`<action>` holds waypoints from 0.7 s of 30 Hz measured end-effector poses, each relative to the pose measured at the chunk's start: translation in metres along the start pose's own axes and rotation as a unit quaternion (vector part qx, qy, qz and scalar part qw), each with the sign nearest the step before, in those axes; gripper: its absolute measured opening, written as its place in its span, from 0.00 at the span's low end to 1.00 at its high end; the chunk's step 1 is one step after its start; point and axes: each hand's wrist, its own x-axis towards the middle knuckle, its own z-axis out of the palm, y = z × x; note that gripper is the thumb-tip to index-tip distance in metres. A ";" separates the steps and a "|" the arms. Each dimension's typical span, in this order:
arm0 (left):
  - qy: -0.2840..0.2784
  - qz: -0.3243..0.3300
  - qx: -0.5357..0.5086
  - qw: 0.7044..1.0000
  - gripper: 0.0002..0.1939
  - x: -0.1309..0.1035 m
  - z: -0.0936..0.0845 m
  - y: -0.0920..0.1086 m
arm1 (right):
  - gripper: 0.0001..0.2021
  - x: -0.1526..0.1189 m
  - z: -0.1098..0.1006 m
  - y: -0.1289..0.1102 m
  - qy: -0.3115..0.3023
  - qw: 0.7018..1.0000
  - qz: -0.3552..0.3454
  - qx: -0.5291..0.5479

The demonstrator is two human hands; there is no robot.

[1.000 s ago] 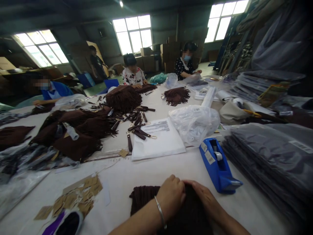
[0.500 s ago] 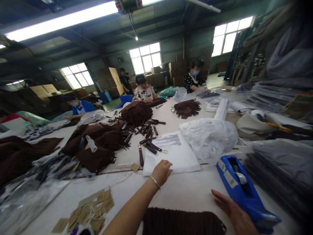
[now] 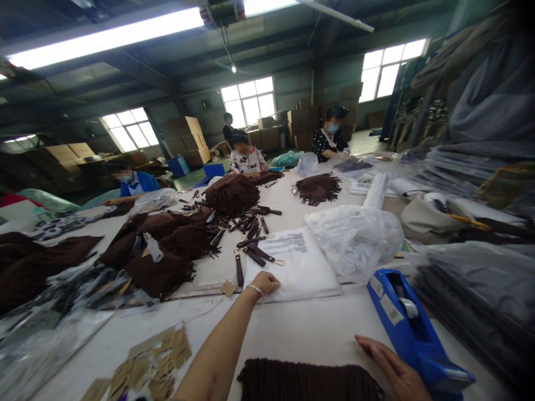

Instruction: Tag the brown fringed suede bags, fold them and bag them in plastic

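Note:
My left hand (image 3: 264, 283), with a bracelet at the wrist, is on the near part of a stack of clear plastic bags (image 3: 313, 267). Its fingers are curled together on the top bag; their tips are partly hidden. Dark brown straps with metal clips (image 3: 256, 253) lie on the stack's left side. At the lower right, my right hand (image 3: 390, 365) is held with fingers stretched out, empty, between a brown fringed piece (image 3: 309, 381) and a blue tape dispenser (image 3: 413, 328). The fringed piece lies at the bottom edge, partly cut off by the frame.
Tan paper tags (image 3: 154, 356) with strings lie at lower left. Brown fringed pieces (image 3: 167, 245) are heaped on the left of the table. A bulging clear bag (image 3: 355, 236) sits behind the dispenser. Bagged goods (image 3: 472, 301) are piled at right. Several people are across the table.
My left hand's fingers have curled in on the plastic bags, and the hand has moved slightly left. My right hand stays beside the dispenser. A standing person in the background has shifted right.

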 end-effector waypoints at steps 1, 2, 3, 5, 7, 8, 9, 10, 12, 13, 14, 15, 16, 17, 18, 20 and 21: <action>0.006 -0.007 -0.012 1.000 0.07 0.000 0.001 0.000 | 0.21 0.000 0.001 -0.001 0.000 1.000 -0.005 -0.002; 0.012 -0.013 -0.023 1.000 0.07 0.000 0.001 0.000 | 0.21 0.000 0.001 -0.001 0.001 1.000 -0.012 -0.003; 0.018 -0.017 -0.034 0.999 0.07 0.000 0.002 0.001 | 0.21 0.001 0.002 -0.002 0.001 1.000 -0.019 -0.003; 0.039 -0.023 -0.048 0.998 0.08 -0.001 0.003 0.001 | 0.21 0.001 0.003 -0.002 0.002 1.000 -0.027 -0.001; 0.081 -0.026 -0.051 0.995 0.10 -0.004 0.003 0.000 | 0.22 0.002 0.004 -0.001 0.000 0.999 -0.032 0.001; 0.109 -0.027 -0.047 0.993 0.10 -0.006 0.002 0.000 | 0.22 0.003 0.004 0.000 -0.001 0.999 -0.033 0.002; 0.141 -0.025 -0.041 0.989 0.10 -0.009 0.001 0.000 | 0.22 0.003 0.004 0.002 -0.001 0.999 -0.032 0.002; 0.172 -0.022 -0.031 0.984 0.11 -0.012 0.000 0.001 | 0.22 0.003 0.004 0.003 -0.001 0.999 -0.032 0.003; 0.230 -0.004 -0.003 0.973 0.12 -0.019 -0.004 0.004 | 0.22 0.003 0.004 0.005 0.001 1.000 -0.031 -0.003; 0.253 0.013 0.015 0.967 0.13 -0.023 -0.006 0.007 | 0.22 0.003 0.004 0.003 0.001 0.999 -0.033 -0.011; 0.269 0.038 0.035 0.962 0.14 -0.027 -0.007 0.010 | 0.22 0.002 0.004 -0.002 0.001 0.999 -0.039 -0.022; 0.277 0.070 0.056 0.957 0.15 -0.031 -0.008 0.014 | 0.21 0.002 0.006 -0.011 0.002 0.998 -0.055 -0.037; 0.276 0.106 0.077 0.952 0.15 -0.036 -0.008 0.019 | 0.20 0.001 0.008 -0.024 0.005 0.995 -0.084 -0.057; 0.268 0.145 0.097 0.948 0.15 -0.040 -0.007 0.025 | 0.18 0.002 0.012 -0.040 0.008 0.988 -0.129 -0.081; 0.255 0.181 0.116 0.943 0.16 -0.045 -0.006 0.031 | 0.17 0.004 0.018 -0.059 0.011 0.977 -0.184 -0.110; 0.226 0.237 0.144 0.934 0.16 -0.055 0.000 0.044 | 0.18 0.016 0.033 -0.098 0.014 0.929 -0.318 -0.188; 0.215 0.259 0.159 0.928 0.17 -0.061 0.004 0.050 | 0.21 0.025 0.041 -0.116 0.013 0.901 -0.364 -0.237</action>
